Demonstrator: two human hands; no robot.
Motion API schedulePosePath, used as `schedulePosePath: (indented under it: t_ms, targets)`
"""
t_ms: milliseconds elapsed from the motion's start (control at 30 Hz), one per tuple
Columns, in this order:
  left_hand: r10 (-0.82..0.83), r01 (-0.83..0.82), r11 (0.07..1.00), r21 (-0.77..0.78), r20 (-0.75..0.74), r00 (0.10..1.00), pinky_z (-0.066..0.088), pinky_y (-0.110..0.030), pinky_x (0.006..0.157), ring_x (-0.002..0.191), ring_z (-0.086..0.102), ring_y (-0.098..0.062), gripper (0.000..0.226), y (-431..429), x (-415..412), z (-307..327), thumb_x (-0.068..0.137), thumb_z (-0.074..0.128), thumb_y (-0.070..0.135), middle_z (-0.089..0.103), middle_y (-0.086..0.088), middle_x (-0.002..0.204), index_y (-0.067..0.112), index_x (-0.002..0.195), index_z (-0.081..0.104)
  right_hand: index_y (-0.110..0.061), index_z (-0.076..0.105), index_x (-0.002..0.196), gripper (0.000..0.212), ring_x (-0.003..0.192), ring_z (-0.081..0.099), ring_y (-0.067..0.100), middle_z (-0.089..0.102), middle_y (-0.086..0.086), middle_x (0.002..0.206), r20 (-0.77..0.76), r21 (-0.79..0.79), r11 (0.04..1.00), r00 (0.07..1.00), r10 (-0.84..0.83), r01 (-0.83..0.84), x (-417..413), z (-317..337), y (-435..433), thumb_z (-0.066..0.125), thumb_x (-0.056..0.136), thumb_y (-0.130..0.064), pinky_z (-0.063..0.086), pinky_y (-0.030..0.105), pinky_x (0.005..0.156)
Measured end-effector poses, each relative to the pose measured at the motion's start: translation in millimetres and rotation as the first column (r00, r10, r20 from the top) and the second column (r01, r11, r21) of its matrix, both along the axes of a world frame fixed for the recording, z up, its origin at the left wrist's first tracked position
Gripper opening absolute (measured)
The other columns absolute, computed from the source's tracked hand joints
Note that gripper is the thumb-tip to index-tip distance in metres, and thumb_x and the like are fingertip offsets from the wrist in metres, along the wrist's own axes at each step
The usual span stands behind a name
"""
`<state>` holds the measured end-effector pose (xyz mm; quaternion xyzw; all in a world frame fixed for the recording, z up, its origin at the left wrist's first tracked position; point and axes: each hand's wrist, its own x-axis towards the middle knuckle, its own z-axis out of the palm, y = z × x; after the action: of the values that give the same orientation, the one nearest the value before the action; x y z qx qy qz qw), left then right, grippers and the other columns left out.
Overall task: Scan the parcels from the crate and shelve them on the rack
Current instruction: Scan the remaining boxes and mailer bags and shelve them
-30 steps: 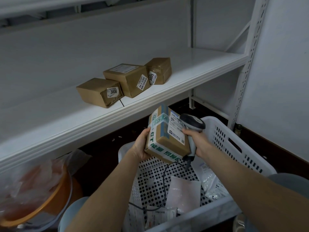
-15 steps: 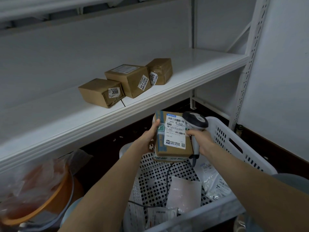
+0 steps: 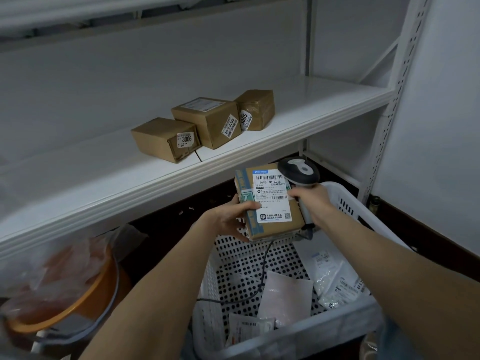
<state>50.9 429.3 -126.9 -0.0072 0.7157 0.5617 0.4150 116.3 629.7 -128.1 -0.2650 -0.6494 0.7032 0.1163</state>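
My left hand (image 3: 230, 219) grips a small cardboard parcel (image 3: 267, 203) by its left side, above the white perforated crate (image 3: 345, 333). The parcel's white shipping label faces me. My right hand (image 3: 311, 201) holds the grey handheld scanner (image 3: 298, 172) by its handle, right beside the parcel's right edge, with the scanner head at the label's top corner. The scanner's black cable (image 3: 262, 276) drops into the crate. Three brown boxes (image 3: 207, 126) stand in a row on the white rack shelf (image 3: 311, 118).
Several flat white and pink mailer bags (image 3: 285, 300) lie in the crate. An orange basin (image 3: 62, 302) covered with plastic sits under the shelf at the left. A perforated rack upright (image 3: 387, 120) rises at the right next to a white wall.
The parcel was turned in my left hand so its shipping label now faces me. The scanner stayed beside its right edge, and both hands rose slightly.
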Motion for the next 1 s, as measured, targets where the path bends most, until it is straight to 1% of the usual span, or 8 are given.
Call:
schedulePosePath:
  t_ms: [133, 200, 333, 467, 567, 667, 833, 1000]
  targets:
    - [0.069, -0.070, 0.998, 0.000, -0.111, 0.991, 0.052, -0.060, 0.083, 0.122, 0.049, -0.036, 0.084, -3.2, 0.5, -2.0, 0.076, 0.079, 0.029, 0.048, -0.007, 0.137, 0.039, 0.141, 0.027, -0.007, 0.065, 0.075, 0.012, 0.068, 0.061, 0.012, 0.068, 0.005, 0.079, 0.001, 0.003, 1.000, 1.000, 0.001, -0.001, 1.7, 5.2, -4.6, 0.069, 0.077, 0.004, 0.051, 0.027, 0.067]
    - [0.144, -0.144, 0.990, 0.015, -0.146, 0.979, 0.048, -0.063, 0.088, 0.120, 0.049, -0.034, 0.077, -2.9, 1.2, -6.7, 0.078, 0.077, 0.024, 0.049, -0.007, 0.134, 0.033, 0.139, 0.031, -0.009, 0.066, 0.073, 0.012, 0.072, 0.064, 0.014, 0.069, 0.002, 0.076, 0.003, 0.010, 1.000, 1.000, 0.018, -0.018, 2.6, 4.0, -6.2, 0.072, 0.074, 0.001, 0.052, 0.030, 0.072]
    - [0.304, -0.299, 0.953, 0.058, -0.186, 0.934, 0.045, -0.067, 0.088, 0.118, 0.050, -0.033, 0.070, -1.5, 4.0, -14.3, 0.074, 0.080, 0.016, 0.053, -0.005, 0.127, 0.029, 0.126, 0.036, -0.007, 0.056, 0.064, 0.021, 0.061, 0.055, 0.016, 0.061, 0.004, 0.065, 0.026, 0.027, 0.998, 0.998, 0.049, -0.050, 6.7, -0.4, -10.5, 0.070, 0.079, -0.005, 0.045, 0.026, 0.064]
    - [0.428, -0.410, 0.903, 0.126, -0.214, 0.878, 0.049, -0.055, 0.078, 0.109, 0.054, -0.030, 0.066, 0.2, 6.9, -20.7, 0.074, 0.079, 0.010, 0.056, -0.002, 0.116, 0.021, 0.124, 0.037, -0.004, 0.064, 0.083, 0.004, 0.067, 0.063, 0.017, 0.067, 0.010, 0.079, 0.030, -0.070, 0.996, 0.998, 0.060, -0.058, 14.7, -6.1, -14.8, 0.067, 0.086, -0.003, 0.052, 0.024, 0.063]
    - [0.453, -0.429, 0.891, 0.147, -0.226, 0.863, 0.050, -0.058, 0.080, 0.108, 0.055, -0.030, 0.064, 0.6, 8.3, -26.6, 0.074, 0.079, 0.010, 0.058, -0.001, 0.115, 0.021, 0.123, 0.040, -0.001, 0.067, 0.092, 0.006, 0.064, 0.064, 0.014, 0.070, 0.010, 0.080, 0.066, -0.059, 0.992, 0.991, 0.117, -0.114, 23.9, -13.4, -21.1, 0.067, 0.087, -0.004, 0.053, 0.020, 0.057]
    - [0.471, -0.440, 0.879, 0.182, -0.207, 0.857, 0.048, -0.060, 0.084, 0.106, 0.056, -0.029, 0.061, 1.2, 8.9, -33.4, 0.075, 0.078, 0.010, 0.060, 0.001, 0.113, 0.024, 0.122, 0.042, -0.003, 0.068, 0.086, 0.002, 0.060, 0.062, 0.014, 0.070, 0.010, 0.074, 0.089, 0.033, 0.985, 0.982, 0.166, -0.169, 34.4, -21.4, -28.9, 0.068, 0.086, -0.005, 0.053, 0.023, 0.061]
    - [0.480, -0.437, 0.866, 0.244, -0.156, 0.864, 0.051, -0.052, 0.079, 0.100, 0.058, -0.023, 0.078, 0.6, 11.2, -33.6, 0.077, 0.075, 0.007, 0.062, 0.003, 0.115, 0.031, 0.139, 0.035, -0.005, 0.066, 0.078, 0.010, 0.050, 0.055, 0.012, 0.063, 0.008, 0.061, 0.031, 0.041, 0.987, 0.988, 0.153, -0.154, 42.8, -30.7, -42.3, 0.070, 0.086, -0.009, 0.047, 0.020, 0.052]
    - [0.500, -0.456, 0.854, 0.252, -0.151, 0.853, 0.048, -0.051, 0.078, 0.102, 0.057, -0.023, 0.068, -1.4, 11.9, -26.2, 0.079, 0.070, 0.001, 0.063, 0.002, 0.114, 0.032, 0.133, 0.041, -0.007, 0.067, 0.073, 0.014, 0.047, 0.054, 0.011, 0.062, 0.007, 0.058, 0.022, 0.070, 0.990, 0.992, 0.124, -0.125, 48.0, -38.5, -49.2, 0.072, 0.085, -0.012, 0.047, 0.021, 0.054]
